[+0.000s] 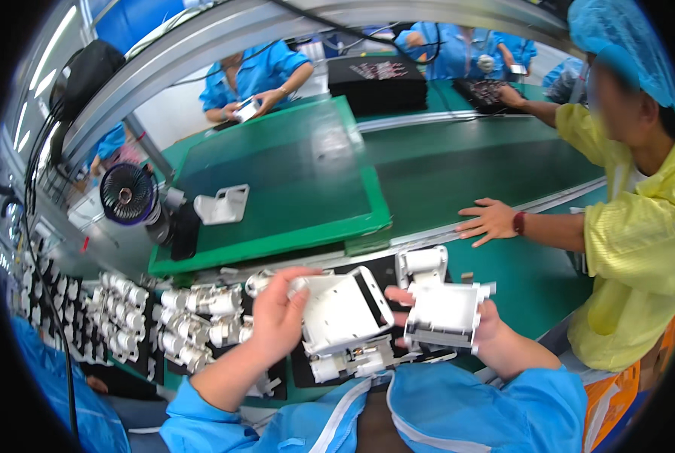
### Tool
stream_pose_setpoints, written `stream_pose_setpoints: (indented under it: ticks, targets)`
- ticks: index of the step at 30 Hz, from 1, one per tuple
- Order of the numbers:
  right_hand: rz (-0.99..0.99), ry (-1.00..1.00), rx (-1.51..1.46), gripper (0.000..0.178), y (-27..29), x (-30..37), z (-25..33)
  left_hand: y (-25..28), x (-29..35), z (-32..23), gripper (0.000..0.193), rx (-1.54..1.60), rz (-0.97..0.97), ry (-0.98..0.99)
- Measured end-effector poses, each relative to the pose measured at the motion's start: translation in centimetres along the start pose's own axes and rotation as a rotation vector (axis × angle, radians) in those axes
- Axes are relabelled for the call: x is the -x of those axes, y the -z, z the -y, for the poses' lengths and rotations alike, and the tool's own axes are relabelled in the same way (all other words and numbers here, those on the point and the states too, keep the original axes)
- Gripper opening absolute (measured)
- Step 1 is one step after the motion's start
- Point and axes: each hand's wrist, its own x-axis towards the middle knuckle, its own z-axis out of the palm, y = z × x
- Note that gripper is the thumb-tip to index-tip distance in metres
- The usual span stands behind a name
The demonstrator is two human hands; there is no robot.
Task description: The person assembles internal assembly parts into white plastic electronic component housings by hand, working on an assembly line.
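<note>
Left hand (280, 311) is clasping white housing (337, 308) by its left edge; right hand (490, 323), fingers (399, 295) parted, is cradling white frame (444, 308) from beneath; both forearms (230, 376) are angling inward.

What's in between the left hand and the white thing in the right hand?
In the head view: a white case, held by the left hand, then fingertips of the right hand.

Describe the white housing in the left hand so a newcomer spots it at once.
Start at the green board, then drop below its near edge to the left hand. The housing is the white shell in its grip, set apart from the part in the right hand by its long black slot.
</note>
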Motion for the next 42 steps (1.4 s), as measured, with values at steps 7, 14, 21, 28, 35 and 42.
stream_pose_setpoints:
  ticks: [7,14,21,28,35,42]
  targets:
    - [-0.125,-0.284,-0.191,0.081,-0.3,1.1,-4.8,-1.3,5.9,1.9,0.029,0.363,0.050,0.133]
    - [-0.156,-0.222,-0.059,0.086,-3.1,1.8,-4.6,-0.5,8.1,3.6,0.145,0.528,0.211,-0.133]
    - [-0.174,-0.436,0.262,0.094,-5.7,2.0,-1.4,-0.8,8.3,2.9,0.128,0.464,0.221,-0.055]
    - [-0.153,-0.394,0.180,0.100,-5.6,2.7,-1.3,-1.4,8.3,3.3,0.119,0.567,0.212,-0.093]
    - [-0.147,-0.274,0.159,0.100,-4.0,3.1,-2.1,-1.5,7.8,3.3,0.118,0.620,0.258,-0.071]
    - [-0.393,0.376,0.706,0.086,-4.1,1.6,-0.8,-2.3,8.4,2.4,0.121,0.683,0.179,0.181]
